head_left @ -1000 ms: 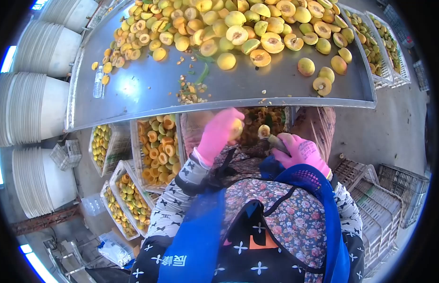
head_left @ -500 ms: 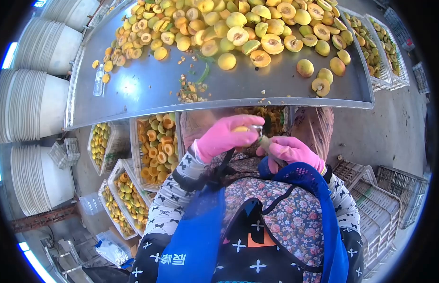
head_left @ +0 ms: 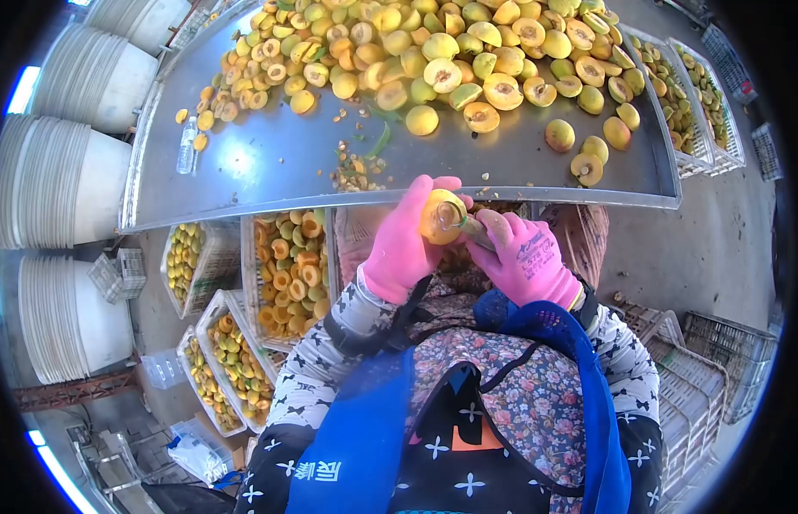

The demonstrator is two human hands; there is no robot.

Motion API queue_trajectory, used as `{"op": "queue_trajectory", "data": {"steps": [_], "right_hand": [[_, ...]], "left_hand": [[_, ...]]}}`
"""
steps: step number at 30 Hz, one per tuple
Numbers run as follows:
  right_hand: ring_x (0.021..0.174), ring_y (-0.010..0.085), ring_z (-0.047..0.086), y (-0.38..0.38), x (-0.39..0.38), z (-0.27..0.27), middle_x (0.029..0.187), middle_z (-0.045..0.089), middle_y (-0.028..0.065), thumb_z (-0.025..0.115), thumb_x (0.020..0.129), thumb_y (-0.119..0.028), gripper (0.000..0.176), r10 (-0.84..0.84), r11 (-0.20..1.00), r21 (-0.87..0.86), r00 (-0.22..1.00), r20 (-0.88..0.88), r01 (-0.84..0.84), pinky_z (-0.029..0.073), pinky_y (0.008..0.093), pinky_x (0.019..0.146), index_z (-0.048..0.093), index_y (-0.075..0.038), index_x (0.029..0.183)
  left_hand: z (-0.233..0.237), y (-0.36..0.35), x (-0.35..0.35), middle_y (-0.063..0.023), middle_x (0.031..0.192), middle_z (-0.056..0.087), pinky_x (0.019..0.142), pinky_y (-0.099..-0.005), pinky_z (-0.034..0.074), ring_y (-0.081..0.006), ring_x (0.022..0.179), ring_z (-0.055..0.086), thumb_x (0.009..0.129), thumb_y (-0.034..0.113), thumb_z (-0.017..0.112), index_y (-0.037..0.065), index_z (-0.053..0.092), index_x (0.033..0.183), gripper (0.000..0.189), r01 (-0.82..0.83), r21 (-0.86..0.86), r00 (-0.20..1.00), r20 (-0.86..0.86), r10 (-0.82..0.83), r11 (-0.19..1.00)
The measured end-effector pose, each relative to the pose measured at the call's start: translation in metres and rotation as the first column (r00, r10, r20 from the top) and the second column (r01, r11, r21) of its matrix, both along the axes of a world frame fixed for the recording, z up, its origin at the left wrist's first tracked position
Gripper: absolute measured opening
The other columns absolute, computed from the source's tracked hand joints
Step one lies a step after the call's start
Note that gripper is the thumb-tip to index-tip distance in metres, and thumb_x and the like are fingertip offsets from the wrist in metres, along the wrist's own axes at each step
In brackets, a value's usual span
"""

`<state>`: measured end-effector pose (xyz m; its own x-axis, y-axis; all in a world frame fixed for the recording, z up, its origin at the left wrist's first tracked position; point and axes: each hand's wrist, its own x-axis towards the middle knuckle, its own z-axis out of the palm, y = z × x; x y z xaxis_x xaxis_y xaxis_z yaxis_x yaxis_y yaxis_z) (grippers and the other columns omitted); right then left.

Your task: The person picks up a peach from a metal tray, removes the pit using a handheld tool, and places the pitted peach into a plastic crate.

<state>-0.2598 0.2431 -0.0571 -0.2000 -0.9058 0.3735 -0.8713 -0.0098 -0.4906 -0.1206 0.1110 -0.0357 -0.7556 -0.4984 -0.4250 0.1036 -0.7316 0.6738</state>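
My left hand (head_left: 397, 248), in a pink glove, is wrapped round a yellow peach half (head_left: 437, 224), cut face turned toward my right hand. My right hand (head_left: 529, 261), gloved the same, grips the greenish-brown handle of a pitting tool (head_left: 478, 230). The metal end of that tool overlaps the middle of the peach's cut face, at the stone hollow. Both hands are close together, just below the near edge of a metal table (head_left: 270, 193). A large heap of halved peaches (head_left: 442, 77) covers its far part.
Pit scraps (head_left: 352, 176) and a plastic bottle (head_left: 186, 146) lie on the table. Below left stand a crate of pitted peach halves (head_left: 288, 274) and several more filled crates (head_left: 236, 364). Stacked white tubs (head_left: 60, 184) line the left; plastic crates (head_left: 682, 385) stand at the right.
My hands have risen toward the table edge. My left hand has turned palm up, bringing the peach's cut face into view; the tool's tip has moved onto it.
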Motion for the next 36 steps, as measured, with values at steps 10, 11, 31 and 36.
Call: {"op": "queue_trajectory", "data": {"steps": [10,11,31,36], "right_hand": [[0.067,0.0285,0.065,-0.006,0.0,-0.012,0.079,0.061,0.0079,0.064,0.088,-0.031,0.029,0.029,0.986,0.166,0.986,-0.162,-0.002,0.05,0.0424,0.062,0.05,-0.008,0.098],[0.067,0.0292,0.065,-0.007,0.0,-0.016,0.08,0.061,0.0081,0.064,0.088,-0.031,0.029,0.04,0.982,0.19,0.984,-0.173,-0.006,0.05,0.0427,0.062,0.05,-0.008,0.098],[0.048,0.0154,0.052,-0.009,0.025,0.025,0.064,0.055,0.0039,0.064,0.09,-0.013,0.016,-0.308,0.824,0.179,-0.159,0.938,-0.538,0.038,0.0281,0.045,0.055,-0.003,0.097],[0.047,0.0093,0.048,-0.006,0.01,0.032,0.061,0.052,0.0001,0.064,0.089,-0.01,0.014,-0.298,0.789,0.081,-0.264,0.917,-0.609,0.036,0.0236,0.043,0.057,-0.001,0.097]], "left_hand": [[-0.009,0.005,0.001,-0.0121,0.107,0.065,0.087,-0.0314,0.051,-0.0207,0.098,0.064,0.101,0.024,0.051,0.0,0.055,0.122,0.032,0.075,-0.595,0.994,0.112,-0.01,0.8],[-0.008,0.005,0.0,-0.0121,0.106,0.065,0.086,-0.0306,0.051,-0.0205,0.097,0.064,0.101,0.023,0.052,0.0,0.055,0.121,0.031,0.044,-0.549,0.996,0.088,0.005,0.835],[-0.002,-0.013,-0.017,-0.0135,0.078,0.068,0.063,-0.0315,0.059,-0.0207,0.07,0.069,0.103,0.037,0.05,-0.003,0.066,0.085,0.047,-0.052,-0.473,0.993,0.07,0.097,0.88],[0.026,-0.013,-0.02,-0.0106,0.075,0.065,0.06,-0.0267,0.051,-0.018,0.063,0.062,0.104,0.041,0.046,-0.001,0.065,0.082,0.051,0.03,-0.202,0.998,0.067,-0.017,0.979]]}}
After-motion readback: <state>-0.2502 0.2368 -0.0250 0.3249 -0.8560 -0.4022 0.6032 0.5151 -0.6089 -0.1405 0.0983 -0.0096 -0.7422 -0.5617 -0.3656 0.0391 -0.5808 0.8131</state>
